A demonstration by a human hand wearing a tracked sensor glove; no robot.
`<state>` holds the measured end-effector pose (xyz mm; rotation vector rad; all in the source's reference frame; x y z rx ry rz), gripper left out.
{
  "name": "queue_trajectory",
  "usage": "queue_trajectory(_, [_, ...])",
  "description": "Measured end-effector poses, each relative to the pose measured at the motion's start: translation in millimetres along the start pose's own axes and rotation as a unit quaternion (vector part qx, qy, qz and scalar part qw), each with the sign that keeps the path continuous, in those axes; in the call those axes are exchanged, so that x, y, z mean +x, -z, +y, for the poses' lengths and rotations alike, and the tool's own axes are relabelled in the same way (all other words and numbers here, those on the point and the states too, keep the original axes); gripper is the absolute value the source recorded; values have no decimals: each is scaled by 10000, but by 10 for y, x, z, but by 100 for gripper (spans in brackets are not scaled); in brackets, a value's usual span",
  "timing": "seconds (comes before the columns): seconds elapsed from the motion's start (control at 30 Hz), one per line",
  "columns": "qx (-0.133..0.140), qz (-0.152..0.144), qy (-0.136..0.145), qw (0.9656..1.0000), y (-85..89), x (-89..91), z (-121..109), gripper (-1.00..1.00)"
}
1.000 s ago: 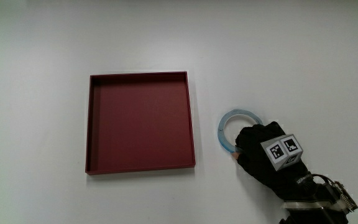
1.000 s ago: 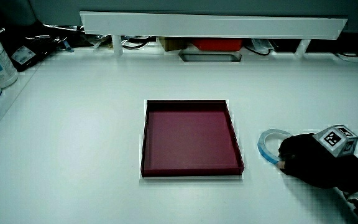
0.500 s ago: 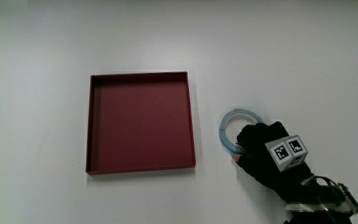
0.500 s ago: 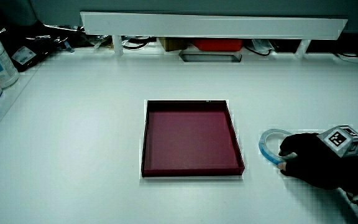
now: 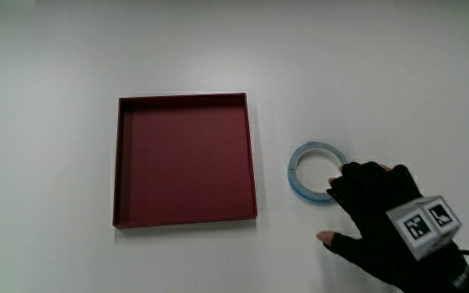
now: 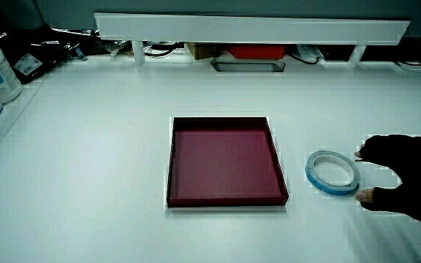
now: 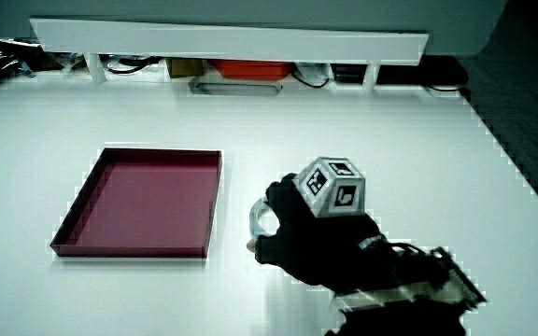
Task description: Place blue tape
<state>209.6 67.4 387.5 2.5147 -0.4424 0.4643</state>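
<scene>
The thin pale-blue ring of tape (image 5: 317, 172) lies flat beside the shallow dark-red square tray (image 5: 185, 159), probably light and stiff, best pinched across its rim; the black-gloved hand (image 5: 381, 216) hovers beside it, fingers spread, empty.

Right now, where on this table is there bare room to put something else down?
Inside the red tray, which holds nothing. Bare tabletop surrounds the tray, also between it and the partition. It is crowded only beside the tray, where the blue tape lies with the hand next to it.
</scene>
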Motion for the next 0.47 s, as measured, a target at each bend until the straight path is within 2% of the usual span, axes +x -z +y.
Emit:
queue_trajectory(0.03, [95, 40, -144, 9998, -74, -52, -59, -100])
queue_trajectory(0.07, [69, 105, -114, 9999, -160, -118, -108, -100])
queue_trajectory(0.1, [78, 15, -95, 9999, -162, -97, -150, -100])
queue_trajectory(0.13, [151, 224, -198, 9994, -323, -262, -202, -100])
queue_trajectory(0.17, [133, 224, -208, 9994, -356, -286, -233, -100])
queue_trajectory(0.3, [13, 128, -228, 9997, -392, -328, -289, -100])
queue_trajectory(0.47, [-260, -152, -20, 9995, -337, -343, -287, -100])
